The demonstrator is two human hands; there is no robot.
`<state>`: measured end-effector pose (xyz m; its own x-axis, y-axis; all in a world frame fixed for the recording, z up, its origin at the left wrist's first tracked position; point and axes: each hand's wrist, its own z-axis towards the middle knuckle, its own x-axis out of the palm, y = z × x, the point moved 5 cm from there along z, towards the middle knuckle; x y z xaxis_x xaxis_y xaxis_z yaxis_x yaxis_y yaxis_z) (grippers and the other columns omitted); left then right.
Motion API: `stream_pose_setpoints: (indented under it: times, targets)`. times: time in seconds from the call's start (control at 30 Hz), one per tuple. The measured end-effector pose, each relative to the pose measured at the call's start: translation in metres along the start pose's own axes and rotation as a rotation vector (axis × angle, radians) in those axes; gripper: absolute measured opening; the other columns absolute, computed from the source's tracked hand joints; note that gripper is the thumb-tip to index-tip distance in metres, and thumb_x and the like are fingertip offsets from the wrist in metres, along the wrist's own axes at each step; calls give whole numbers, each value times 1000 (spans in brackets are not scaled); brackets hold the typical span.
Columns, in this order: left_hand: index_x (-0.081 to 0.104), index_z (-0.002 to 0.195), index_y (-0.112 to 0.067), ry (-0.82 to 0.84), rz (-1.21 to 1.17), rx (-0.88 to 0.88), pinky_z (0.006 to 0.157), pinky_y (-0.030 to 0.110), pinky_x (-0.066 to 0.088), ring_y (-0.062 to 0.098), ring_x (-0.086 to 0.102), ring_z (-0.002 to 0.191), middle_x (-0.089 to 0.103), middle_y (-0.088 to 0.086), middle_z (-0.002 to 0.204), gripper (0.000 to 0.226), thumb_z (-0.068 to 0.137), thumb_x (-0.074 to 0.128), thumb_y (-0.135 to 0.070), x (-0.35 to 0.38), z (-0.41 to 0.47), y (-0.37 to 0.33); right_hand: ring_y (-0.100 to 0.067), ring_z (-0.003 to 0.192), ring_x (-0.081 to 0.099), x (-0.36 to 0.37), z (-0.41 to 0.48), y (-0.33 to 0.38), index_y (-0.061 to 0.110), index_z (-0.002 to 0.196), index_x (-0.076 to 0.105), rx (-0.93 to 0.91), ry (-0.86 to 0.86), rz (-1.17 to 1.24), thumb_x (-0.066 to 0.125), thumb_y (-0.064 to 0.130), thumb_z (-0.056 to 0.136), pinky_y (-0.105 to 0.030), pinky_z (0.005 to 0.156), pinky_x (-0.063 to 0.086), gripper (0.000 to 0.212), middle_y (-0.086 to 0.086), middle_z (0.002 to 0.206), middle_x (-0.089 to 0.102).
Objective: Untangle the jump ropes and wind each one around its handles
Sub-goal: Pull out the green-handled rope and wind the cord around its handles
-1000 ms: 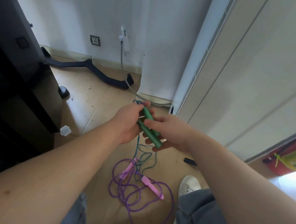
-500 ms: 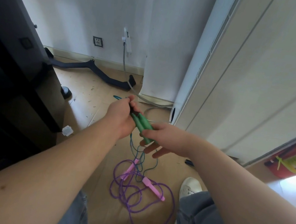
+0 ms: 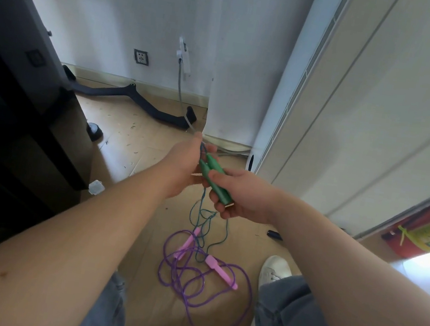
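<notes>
Two green handles [image 3: 215, 178] lie side by side in my right hand [image 3: 242, 195], which is closed around them. My left hand [image 3: 184, 165] pinches the thin blue-green cord [image 3: 201, 217] at the handles' far end. The cord hangs down in loose loops to the floor. There the purple rope [image 3: 190, 285] lies in a tangled pile with its two pink handles [image 3: 220, 272] on top, and the blue-green cord runs into that pile.
A dark cabinet [image 3: 6, 101] stands at the left, a white wardrobe [image 3: 372, 103] at the right. A black curved bar [image 3: 133, 99] lies by the wall. My white shoe [image 3: 272, 276] is beside the purple rope. A small black object [image 3: 274, 234] lies on the floor.
My left hand moved out to the left with the cord and came back to the far end of the green handles. My right hand kept its hold on the handles.
</notes>
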<state>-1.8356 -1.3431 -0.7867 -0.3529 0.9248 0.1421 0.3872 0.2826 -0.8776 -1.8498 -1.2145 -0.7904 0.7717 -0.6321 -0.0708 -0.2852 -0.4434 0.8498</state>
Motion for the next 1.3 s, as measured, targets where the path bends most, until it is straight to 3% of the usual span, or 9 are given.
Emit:
stream_pose_setpoints:
  times: [0.2,0.27,0.37,0.5,0.67,0.77,0.9,1.07,1.3]
  targets:
    - [56,126,-19,-199,861,233,84,36,51,22,59,102,59,0,111,30,97,52,-25,-38,8,-2,-13,57,49,-8,-9,6,11,110,58,-8,24,53,48,37,105,-26,52,42,28,0,69,55]
    - [46,140,-24,-39,903,401,87,29,45,14,54,108,53,-6,120,52,92,63,-19,-26,6,-3,-12,57,47,-8,-13,7,11,111,57,-2,53,38,47,37,105,-23,49,38,28,1,70,54]
    - [58,123,-26,98,819,528,86,24,44,8,56,102,61,-11,110,29,97,54,-12,-6,-2,-6,-11,56,46,-7,-17,8,11,114,56,6,110,60,47,37,106,-21,47,34,29,-1,71,53]
    - [58,98,-24,-4,801,554,69,24,48,9,58,72,62,-9,81,20,99,47,-7,-7,-4,-11,-11,56,41,-3,-26,13,13,109,56,32,270,166,46,36,105,-17,39,33,25,0,70,49]
    - [60,103,-14,116,767,399,61,26,50,16,59,70,65,3,88,16,101,43,-12,8,-5,3,-13,58,37,-6,-30,30,12,106,54,-74,265,218,44,33,107,-16,34,27,23,-2,71,47]
    - [56,114,-3,82,1053,427,74,32,49,30,64,90,65,15,102,22,102,40,-13,21,-9,7,-14,55,40,-15,-24,39,13,96,53,-191,-60,-239,45,32,106,-23,41,32,23,-2,70,49]
    - [50,116,-2,190,1502,345,71,35,46,32,62,88,65,19,104,24,103,33,-12,30,-14,19,-14,65,51,-13,-14,36,20,86,44,-232,-410,-959,41,37,106,-32,56,37,26,2,77,53]
    - [57,106,-12,303,1759,384,71,31,37,24,49,78,66,14,102,28,105,32,-26,22,-20,17,-30,79,57,-3,-2,20,11,109,47,-178,-423,-1273,45,13,99,-38,66,45,10,-7,93,60]
    - [62,72,-23,401,1640,836,58,35,48,13,53,58,58,-5,61,34,98,50,-42,20,-41,-8,-25,85,61,2,-2,-1,15,107,56,-148,-162,-1435,46,10,97,-36,71,50,15,-3,98,62]
